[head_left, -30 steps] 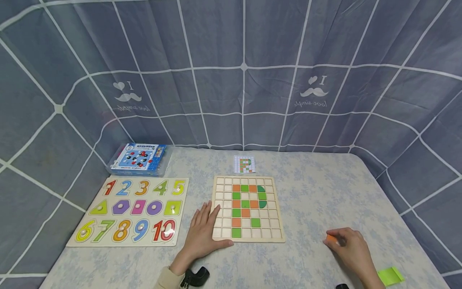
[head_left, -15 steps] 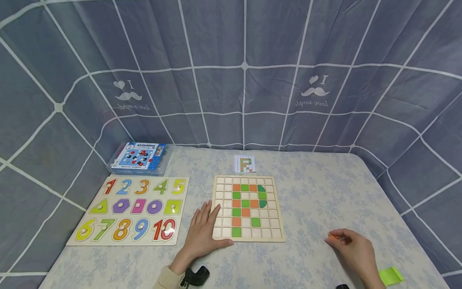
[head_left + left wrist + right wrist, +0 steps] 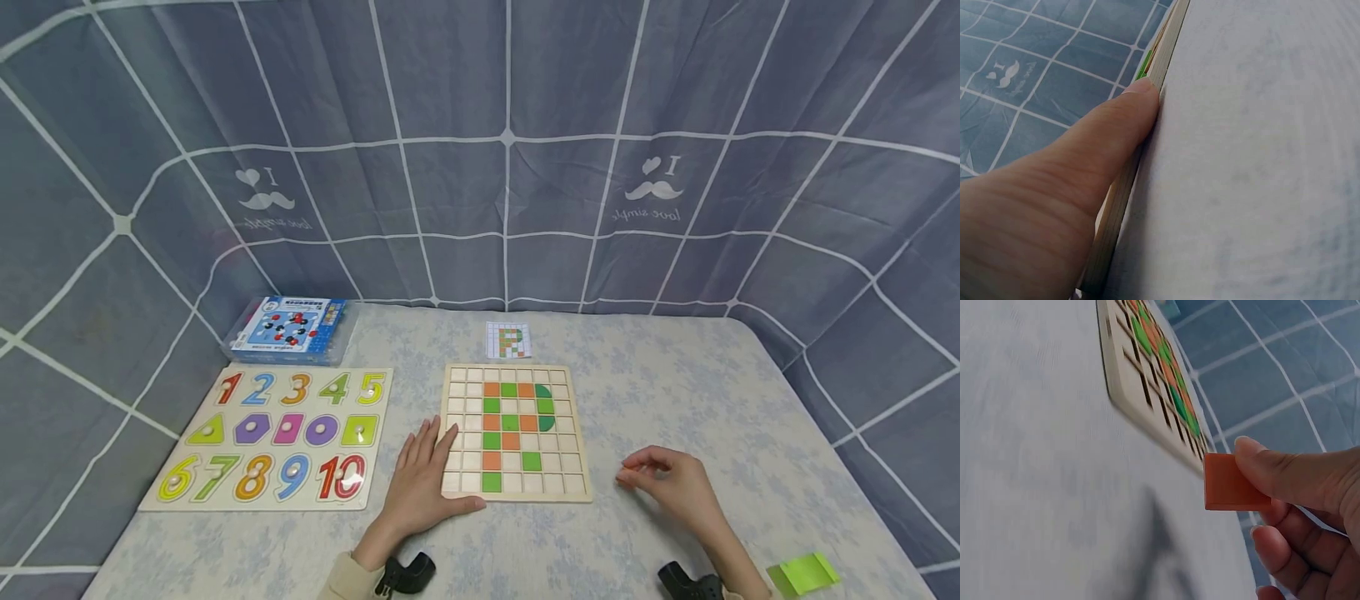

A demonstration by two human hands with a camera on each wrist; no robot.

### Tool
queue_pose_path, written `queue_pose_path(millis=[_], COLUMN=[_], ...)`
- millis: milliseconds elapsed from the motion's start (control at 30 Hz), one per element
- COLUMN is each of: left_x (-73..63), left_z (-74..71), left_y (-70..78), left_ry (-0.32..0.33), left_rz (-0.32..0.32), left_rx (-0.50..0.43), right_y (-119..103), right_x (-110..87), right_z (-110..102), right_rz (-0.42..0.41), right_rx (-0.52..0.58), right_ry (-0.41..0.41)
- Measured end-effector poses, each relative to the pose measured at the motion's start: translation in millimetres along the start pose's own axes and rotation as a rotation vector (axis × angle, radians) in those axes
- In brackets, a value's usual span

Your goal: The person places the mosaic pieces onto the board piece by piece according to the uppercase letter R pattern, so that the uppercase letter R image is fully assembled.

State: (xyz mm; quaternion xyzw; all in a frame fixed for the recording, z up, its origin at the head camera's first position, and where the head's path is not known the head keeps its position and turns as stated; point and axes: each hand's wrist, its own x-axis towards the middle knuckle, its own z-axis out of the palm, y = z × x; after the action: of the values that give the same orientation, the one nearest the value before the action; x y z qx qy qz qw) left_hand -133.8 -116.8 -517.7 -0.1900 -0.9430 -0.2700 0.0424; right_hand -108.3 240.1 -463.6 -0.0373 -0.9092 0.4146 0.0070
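Note:
My right hand (image 3: pixel 671 487) is to the right of the wooden grid board (image 3: pixel 581 492). Its thumb and fingers pinch a square orange tile (image 3: pixel 1225 484), which shows plainly in the right wrist view but is hidden by the fingers in the head view. Green and orange tiles sit in the board's cells, with two dark green rounded pieces (image 3: pixel 545 423) on the right side of the pattern. Flat at the board's lower left corner rests my left hand (image 3: pixel 416 492), fingers straight along the left side. Its thumb (image 3: pixel 1116 119) lies against the near edge.
Behind the board lies a small pattern card (image 3: pixel 508 341). A number and shape puzzle board (image 3: pixel 262 500) is at the left, with a clear box holding a blue molecule-printed sheet (image 3: pixel 288 327) behind it. A bright green tray (image 3: pixel 806 575) stands at the front right.
My right hand has moved left toward the board with the orange tile, away from the green tray. The left hand and the tiles on the board stay as they were.

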Motion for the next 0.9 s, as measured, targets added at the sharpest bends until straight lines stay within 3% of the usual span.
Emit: queue_pose_path(millis=[367, 567, 900], left_x=[-0.5, -0.6, -0.4], left_z=[-0.3, -0.8, -2.0], left_y=[0.2, 0.2, 1.6], left_ry=[-0.004, -0.007, -0.012], left_rz=[0.0, -0.003, -0.01], left_rx=[-0.004, -0.003, -0.01], right_y=[-29, -33, -33], right_x=[24.7, 32.0, 35.2], right_z=[42, 53, 61], right_rz=[-0.267, -0.304, -0.33], right_rx=[0.081, 0.105, 0.097], right_ry=[-0.244, -0.369, -0.409])
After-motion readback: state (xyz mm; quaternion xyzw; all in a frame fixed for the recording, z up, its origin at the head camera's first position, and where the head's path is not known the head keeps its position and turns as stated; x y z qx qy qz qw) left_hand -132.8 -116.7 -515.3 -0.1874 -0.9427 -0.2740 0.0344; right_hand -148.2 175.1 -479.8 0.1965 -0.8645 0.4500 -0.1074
